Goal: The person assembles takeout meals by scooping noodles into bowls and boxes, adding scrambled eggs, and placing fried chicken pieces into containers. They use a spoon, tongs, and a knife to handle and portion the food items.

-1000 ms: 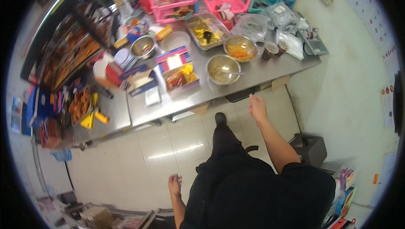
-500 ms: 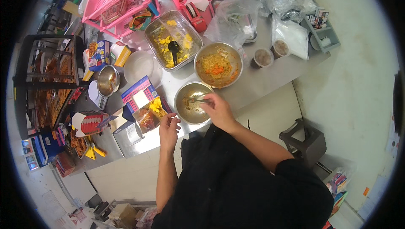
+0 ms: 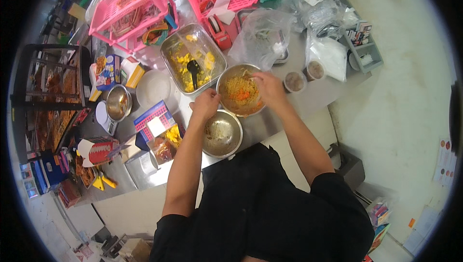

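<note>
The right hand [image 3: 268, 87], fingers bent, reaches into the noodle bowl [image 3: 239, 90] on the bench [image 3: 284, 117] while the left hand [image 3: 206, 104] curls loosely against that bowl's left rim, with an emptier steel bowl [image 3: 221, 133] just below it and a tray [image 3: 192, 58] up-left.

Steel counter [image 3: 313, 102], pale tiled floor [image 3: 400, 131], dark display rack [image 3: 48, 103], pink baskets [image 3: 130, 8]

Left hand [image 3: 206, 104]: forearm bare, extended fwd from lower edge, elbow slightly bent, fingers curled down, knuckles up. Right hand [image 3: 268, 88]: forearm bare, angled fwd and inward, wrist bent, fingers bunched, tips pointing left. Both upper arms in black short sleeves; hands near, not touching
</note>
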The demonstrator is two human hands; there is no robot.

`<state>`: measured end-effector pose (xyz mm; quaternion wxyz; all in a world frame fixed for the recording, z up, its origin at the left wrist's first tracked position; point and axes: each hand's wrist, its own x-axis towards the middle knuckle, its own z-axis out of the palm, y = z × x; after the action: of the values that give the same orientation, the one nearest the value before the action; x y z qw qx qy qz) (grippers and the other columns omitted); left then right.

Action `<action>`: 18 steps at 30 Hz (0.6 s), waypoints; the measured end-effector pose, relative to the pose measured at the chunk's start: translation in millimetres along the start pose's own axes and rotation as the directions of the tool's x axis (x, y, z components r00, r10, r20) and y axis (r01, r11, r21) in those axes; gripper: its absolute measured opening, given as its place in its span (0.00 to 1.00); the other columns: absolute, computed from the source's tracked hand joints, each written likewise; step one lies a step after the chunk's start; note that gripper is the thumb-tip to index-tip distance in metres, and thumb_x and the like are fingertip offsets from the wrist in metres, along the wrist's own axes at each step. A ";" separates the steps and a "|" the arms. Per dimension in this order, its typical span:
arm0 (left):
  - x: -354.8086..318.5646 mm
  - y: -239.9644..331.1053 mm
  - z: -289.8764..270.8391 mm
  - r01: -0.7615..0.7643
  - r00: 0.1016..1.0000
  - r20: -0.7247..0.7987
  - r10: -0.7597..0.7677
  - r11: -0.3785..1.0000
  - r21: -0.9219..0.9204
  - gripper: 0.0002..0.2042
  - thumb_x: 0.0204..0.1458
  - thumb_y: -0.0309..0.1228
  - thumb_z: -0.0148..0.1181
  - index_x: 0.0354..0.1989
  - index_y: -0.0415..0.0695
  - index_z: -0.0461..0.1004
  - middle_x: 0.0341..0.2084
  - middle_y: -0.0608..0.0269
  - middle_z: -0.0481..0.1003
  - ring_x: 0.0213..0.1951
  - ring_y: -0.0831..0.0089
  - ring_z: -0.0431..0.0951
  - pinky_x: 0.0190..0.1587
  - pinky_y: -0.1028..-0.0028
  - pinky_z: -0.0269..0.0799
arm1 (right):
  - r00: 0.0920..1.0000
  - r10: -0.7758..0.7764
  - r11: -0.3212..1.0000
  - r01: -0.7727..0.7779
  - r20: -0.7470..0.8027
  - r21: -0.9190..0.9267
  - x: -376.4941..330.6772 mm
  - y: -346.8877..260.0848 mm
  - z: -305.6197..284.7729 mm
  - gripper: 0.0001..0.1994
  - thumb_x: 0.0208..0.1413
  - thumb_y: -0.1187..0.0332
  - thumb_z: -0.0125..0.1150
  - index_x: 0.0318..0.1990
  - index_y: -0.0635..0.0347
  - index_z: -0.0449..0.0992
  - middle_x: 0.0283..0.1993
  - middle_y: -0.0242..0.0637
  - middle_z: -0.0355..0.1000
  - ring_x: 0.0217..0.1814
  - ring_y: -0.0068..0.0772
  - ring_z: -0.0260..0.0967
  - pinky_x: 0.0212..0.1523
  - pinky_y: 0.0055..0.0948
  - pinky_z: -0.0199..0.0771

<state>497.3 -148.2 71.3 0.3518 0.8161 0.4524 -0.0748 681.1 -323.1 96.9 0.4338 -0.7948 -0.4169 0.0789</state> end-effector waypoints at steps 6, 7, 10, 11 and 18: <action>9.5 1.4 13.2 0.030 0.999 -0.016 -0.031 0.997 -0.075 0.09 0.54 0.37 0.63 0.37 0.46 0.80 0.38 0.53 0.83 0.47 0.51 0.82 0.53 0.44 0.62 | 0.955 -0.082 0.996 0.087 0.286 -0.006 -21.2 0.6 2.1 0.12 0.67 0.66 0.57 0.47 0.65 0.82 0.43 0.52 0.78 0.48 0.57 0.76 0.49 0.45 0.75; 9.0 1.5 14.2 0.042 0.999 -0.016 -0.043 0.995 -0.094 0.08 0.54 0.36 0.63 0.37 0.46 0.79 0.37 0.54 0.83 0.46 0.51 0.82 0.52 0.45 0.62 | 0.941 -0.036 0.992 0.075 0.337 -0.105 -23.1 0.7 -4.0 0.12 0.67 0.66 0.57 0.47 0.65 0.81 0.43 0.52 0.78 0.48 0.57 0.76 0.49 0.46 0.75; 5.0 3.9 16.6 -0.034 0.997 -0.068 0.025 0.989 -0.146 0.07 0.53 0.34 0.64 0.35 0.45 0.78 0.32 0.55 0.82 0.41 0.51 0.81 0.51 0.48 0.61 | 0.984 -0.044 0.992 0.063 0.170 -0.110 -28.3 -3.0 -10.6 0.12 0.67 0.66 0.56 0.47 0.65 0.81 0.44 0.53 0.78 0.46 0.59 0.76 0.49 0.49 0.76; 4.7 5.9 16.8 -0.051 0.996 -0.077 0.039 0.986 -0.159 0.07 0.53 0.34 0.64 0.34 0.45 0.77 0.31 0.55 0.81 0.40 0.51 0.81 0.51 0.49 0.61 | 0.994 -0.098 0.994 0.100 0.042 -0.053 -29.5 -3.8 -10.9 0.12 0.67 0.67 0.55 0.46 0.65 0.80 0.44 0.53 0.78 0.46 0.60 0.76 0.49 0.50 0.76; -1.7 9.8 14.0 -0.120 0.983 -0.152 0.105 0.988 -0.094 0.08 0.52 0.36 0.62 0.32 0.44 0.76 0.27 0.56 0.81 0.36 0.53 0.82 0.47 0.54 0.68 | 0.984 -0.058 0.982 0.086 0.167 -0.167 -34.4 0.8 -2.0 0.11 0.69 0.68 0.54 0.47 0.66 0.80 0.44 0.54 0.77 0.45 0.59 0.76 0.48 0.47 0.76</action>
<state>506.9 -161.7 66.7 0.3626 0.8245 0.4335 0.0289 660.5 -349.7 89.3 0.3302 -0.8050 -0.4844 0.0903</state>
